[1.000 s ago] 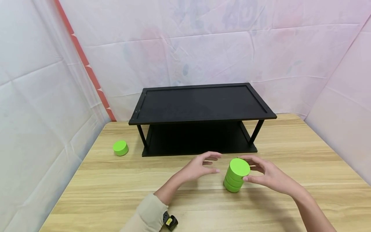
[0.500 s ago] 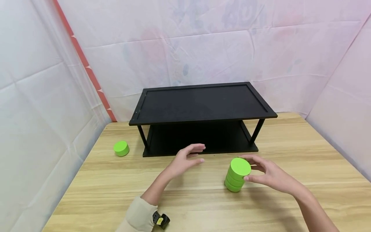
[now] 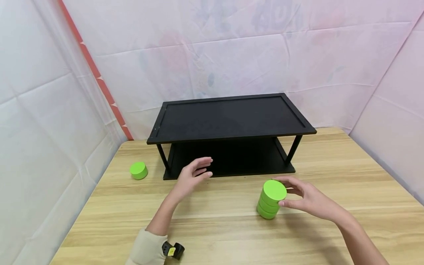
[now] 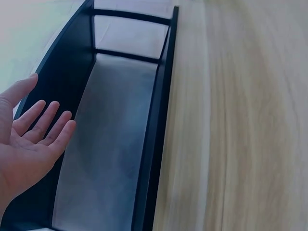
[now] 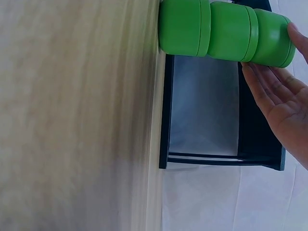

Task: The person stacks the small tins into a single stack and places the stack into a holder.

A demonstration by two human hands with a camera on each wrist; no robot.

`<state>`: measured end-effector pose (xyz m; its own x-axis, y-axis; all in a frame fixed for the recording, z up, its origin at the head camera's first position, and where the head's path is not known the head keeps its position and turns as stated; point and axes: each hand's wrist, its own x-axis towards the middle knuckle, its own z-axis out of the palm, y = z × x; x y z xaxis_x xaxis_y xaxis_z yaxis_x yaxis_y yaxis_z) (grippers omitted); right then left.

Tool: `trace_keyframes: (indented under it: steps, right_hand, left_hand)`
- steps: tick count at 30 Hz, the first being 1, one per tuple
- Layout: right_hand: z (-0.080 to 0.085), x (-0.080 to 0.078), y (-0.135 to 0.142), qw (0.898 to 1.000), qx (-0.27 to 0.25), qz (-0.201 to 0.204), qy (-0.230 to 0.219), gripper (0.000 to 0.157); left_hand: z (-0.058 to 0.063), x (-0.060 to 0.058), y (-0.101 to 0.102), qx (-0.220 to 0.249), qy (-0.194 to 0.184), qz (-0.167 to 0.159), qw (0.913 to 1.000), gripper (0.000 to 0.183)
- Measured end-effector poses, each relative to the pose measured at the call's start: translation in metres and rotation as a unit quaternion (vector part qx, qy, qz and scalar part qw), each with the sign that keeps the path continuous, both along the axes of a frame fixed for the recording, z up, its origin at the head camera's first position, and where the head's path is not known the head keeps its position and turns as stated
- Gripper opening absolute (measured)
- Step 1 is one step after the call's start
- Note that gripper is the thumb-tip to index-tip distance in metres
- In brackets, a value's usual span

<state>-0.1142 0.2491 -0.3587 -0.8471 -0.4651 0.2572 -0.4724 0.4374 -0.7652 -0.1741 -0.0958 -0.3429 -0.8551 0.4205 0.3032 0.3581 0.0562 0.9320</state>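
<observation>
Three round green lidded containers (image 3: pixel 266 206) stand stacked on the wooden table, leaning slightly in the head view. My right hand (image 3: pixel 309 198) holds the top container (image 3: pixel 275 190) from the right, thumb at its near side and fingers at its far side. In the right wrist view the thumb and fingertips meet the end container (image 5: pixel 273 38) of the stack. My left hand (image 3: pixel 189 178) is in the air before the black shelf (image 3: pixel 232 117), fingers loosely spread with nothing between them. A single green container (image 3: pixel 138 170) sits on the table to its left.
The black two-tier shelf stands at the back of the table (image 3: pixel 212 228), its lower board (image 3: pixel 232 162) behind my left hand. White sheets (image 3: pixel 212 62) hang behind and at both sides. A watch-like black band (image 3: pixel 173 251) is on my left wrist.
My left hand has moved left and a little away from me, from near the stack toward the single container. My right hand and the stack have stayed in place.
</observation>
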Motion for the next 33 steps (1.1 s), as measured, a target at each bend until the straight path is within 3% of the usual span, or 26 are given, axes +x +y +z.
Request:
trace_keyframes:
  steps: [10,12,17,22,26,33]
  right_hand:
    - [0.0,0.0,0.001,1.0,-0.001,0.002,-0.003,0.053]
    - [0.0,0.0,0.002,1.0,-0.001,0.002,-0.004,0.053]
    - [-0.002,0.0,0.002,1.0,-0.004,-0.003,-0.013,0.052]
    - [0.0,0.0,0.001,1.0,0.0,-0.002,-0.013,0.052]
    - [0.0,-0.001,0.001,1.0,0.003,-0.001,-0.012,0.052]
    - [0.0,-0.001,0.002,1.0,0.007,-0.002,-0.014,0.052]
  left_hand:
    - [-0.001,-0.007,-0.037,0.028,-0.009,0.059,0.9978,0.038]
    - [-0.006,-0.012,-0.047,0.038,-0.013,0.072,0.9966,0.038]
    - [-0.019,-0.022,-0.073,0.035,-0.018,0.122,0.9917,0.039]
    - [-0.023,-0.022,-0.096,0.027,-0.018,0.184,0.9824,0.04]
    - [-0.022,-0.023,-0.109,0.027,-0.013,0.252,0.9673,0.038]
    - [-0.029,-0.037,-0.129,0.046,-0.03,0.388,0.9199,0.038]
